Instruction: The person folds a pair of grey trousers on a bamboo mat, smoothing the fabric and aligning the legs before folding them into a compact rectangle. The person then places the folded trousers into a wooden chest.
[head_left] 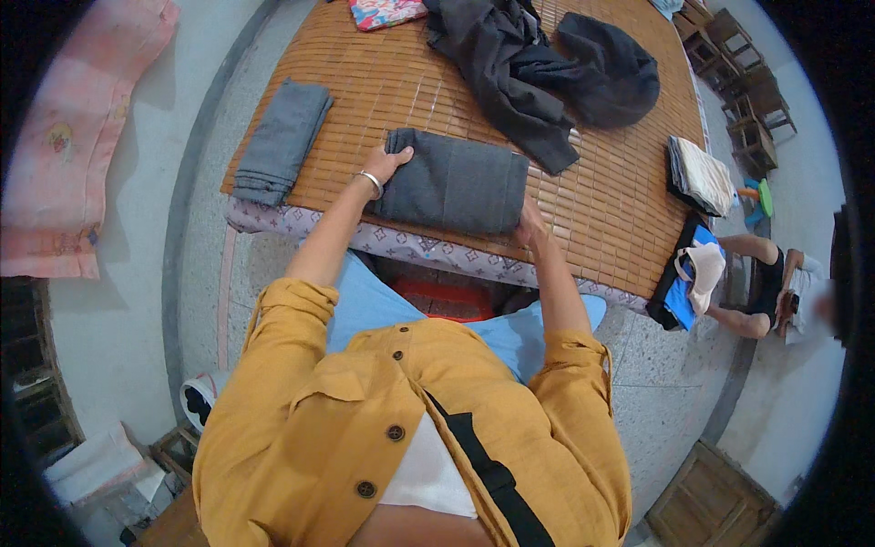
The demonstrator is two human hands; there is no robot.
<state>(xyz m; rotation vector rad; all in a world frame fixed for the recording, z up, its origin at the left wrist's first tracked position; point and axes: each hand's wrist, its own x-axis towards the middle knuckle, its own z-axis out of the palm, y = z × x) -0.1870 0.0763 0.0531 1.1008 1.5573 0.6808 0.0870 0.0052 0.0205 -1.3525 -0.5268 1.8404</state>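
Observation:
A dark grey garment point(451, 182), folded into a thick rectangle, lies near the front edge of the mat-covered bed. At its left end my left hand point(386, 168) grips it, thumb on top and the other fingers hidden beneath. My right hand point(530, 224) holds the lower right corner, its fingertips tucked out of sight. To the left rests another folded grey garment point(283, 141), apart from my hands. Beyond the one I hold, crumpled dark clothes point(519, 82) are heaped on the mat.
The slatted bamboo mat point(602, 201) covers the bed, with a patterned sheet point(428, 251) along its edge. At the right edge sit a folded stack point(700, 175) and blue and beige clothes point(697, 278). A person point(766, 283) sits beyond; wooden chairs point(752, 100) stand behind.

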